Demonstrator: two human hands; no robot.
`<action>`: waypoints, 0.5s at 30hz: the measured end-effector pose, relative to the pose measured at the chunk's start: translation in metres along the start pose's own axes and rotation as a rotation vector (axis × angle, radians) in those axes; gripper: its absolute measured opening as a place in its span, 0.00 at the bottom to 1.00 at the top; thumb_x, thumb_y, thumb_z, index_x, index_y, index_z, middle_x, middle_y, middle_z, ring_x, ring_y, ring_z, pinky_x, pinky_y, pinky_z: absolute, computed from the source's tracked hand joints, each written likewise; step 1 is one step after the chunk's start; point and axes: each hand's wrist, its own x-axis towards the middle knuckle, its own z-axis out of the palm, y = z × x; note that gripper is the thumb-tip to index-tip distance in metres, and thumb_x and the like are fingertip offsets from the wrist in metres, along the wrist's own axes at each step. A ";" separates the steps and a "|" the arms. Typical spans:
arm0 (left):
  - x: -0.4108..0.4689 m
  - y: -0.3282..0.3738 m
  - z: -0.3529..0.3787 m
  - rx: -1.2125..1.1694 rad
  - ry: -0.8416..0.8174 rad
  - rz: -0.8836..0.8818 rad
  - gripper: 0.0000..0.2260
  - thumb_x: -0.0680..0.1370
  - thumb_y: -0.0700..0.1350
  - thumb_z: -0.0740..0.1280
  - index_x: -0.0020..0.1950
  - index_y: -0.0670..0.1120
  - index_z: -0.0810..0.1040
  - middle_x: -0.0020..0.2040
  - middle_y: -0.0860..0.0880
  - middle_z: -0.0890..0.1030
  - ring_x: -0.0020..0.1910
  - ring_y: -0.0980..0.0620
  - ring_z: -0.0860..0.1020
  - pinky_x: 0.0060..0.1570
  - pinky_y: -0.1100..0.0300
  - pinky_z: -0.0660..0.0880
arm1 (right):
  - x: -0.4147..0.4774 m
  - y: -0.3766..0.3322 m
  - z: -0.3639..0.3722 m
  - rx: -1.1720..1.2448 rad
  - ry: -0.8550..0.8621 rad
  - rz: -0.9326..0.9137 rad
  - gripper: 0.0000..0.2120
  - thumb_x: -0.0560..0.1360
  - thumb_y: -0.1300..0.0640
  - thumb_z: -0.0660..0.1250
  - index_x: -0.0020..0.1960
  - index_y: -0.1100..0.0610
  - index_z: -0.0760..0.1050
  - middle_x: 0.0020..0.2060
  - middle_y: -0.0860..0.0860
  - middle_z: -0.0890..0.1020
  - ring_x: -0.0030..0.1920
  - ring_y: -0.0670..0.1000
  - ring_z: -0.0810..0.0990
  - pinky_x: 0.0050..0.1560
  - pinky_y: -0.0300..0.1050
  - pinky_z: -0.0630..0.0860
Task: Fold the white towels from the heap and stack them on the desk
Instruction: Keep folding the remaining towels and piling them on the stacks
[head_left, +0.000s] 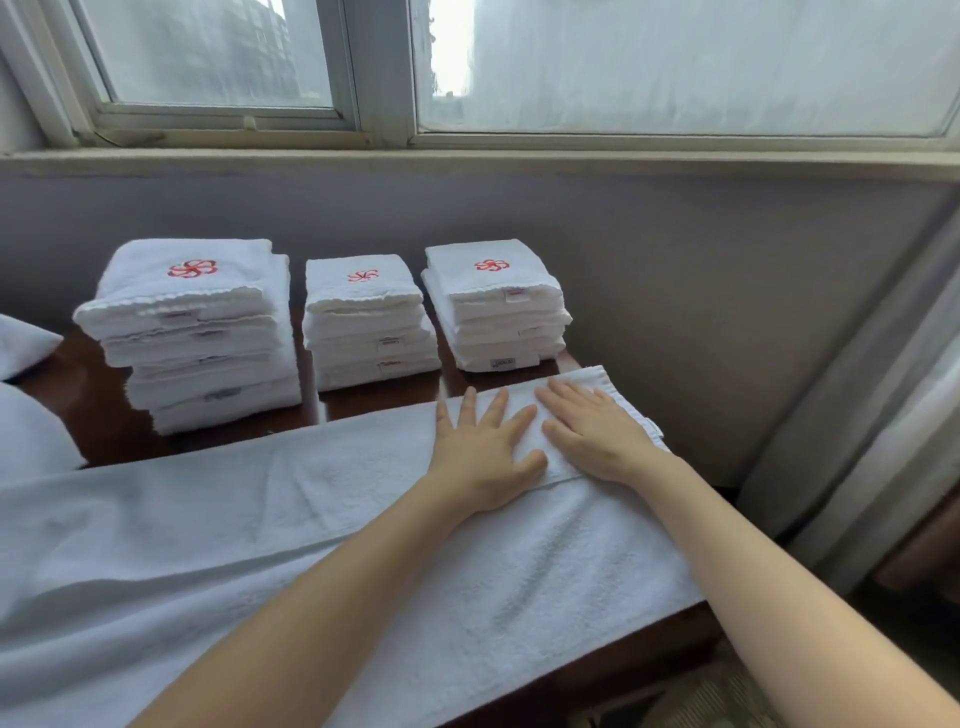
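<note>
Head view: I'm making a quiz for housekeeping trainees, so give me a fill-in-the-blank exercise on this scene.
1. The desk holds ____ stacks of folded towels.
2. The logo on each stack is ____.
3. The left hand and right hand press the spread towel near its ____ end.
4. The tallest stack stands on the ____.
Missing: three; red; right; left.

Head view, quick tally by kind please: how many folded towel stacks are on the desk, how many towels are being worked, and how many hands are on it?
Folded towel stacks: 3 (left stack, middle stack, right stack)
Spread towel being folded: 1
Hands pressing flat on it: 2 (left hand, right hand)
Total: 6
</note>
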 end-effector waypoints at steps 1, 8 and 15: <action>0.000 0.007 0.001 -0.012 0.001 0.003 0.30 0.79 0.65 0.49 0.80 0.61 0.49 0.81 0.51 0.45 0.79 0.42 0.38 0.73 0.37 0.34 | -0.004 0.006 -0.001 -0.003 -0.007 0.005 0.26 0.83 0.48 0.49 0.80 0.49 0.51 0.80 0.48 0.49 0.79 0.46 0.45 0.77 0.49 0.41; -0.020 0.013 -0.012 -0.196 0.169 -0.004 0.20 0.84 0.52 0.52 0.73 0.47 0.69 0.74 0.47 0.67 0.75 0.48 0.61 0.73 0.49 0.54 | -0.014 0.006 -0.009 -0.022 -0.001 0.061 0.25 0.83 0.54 0.50 0.79 0.52 0.55 0.80 0.49 0.53 0.79 0.46 0.49 0.77 0.52 0.42; -0.087 -0.077 -0.031 -0.056 0.207 -0.220 0.22 0.84 0.53 0.51 0.77 0.49 0.64 0.78 0.48 0.63 0.78 0.49 0.57 0.76 0.50 0.51 | -0.001 -0.111 0.018 0.194 0.014 -0.177 0.24 0.83 0.52 0.55 0.78 0.52 0.59 0.78 0.48 0.60 0.78 0.45 0.54 0.78 0.46 0.46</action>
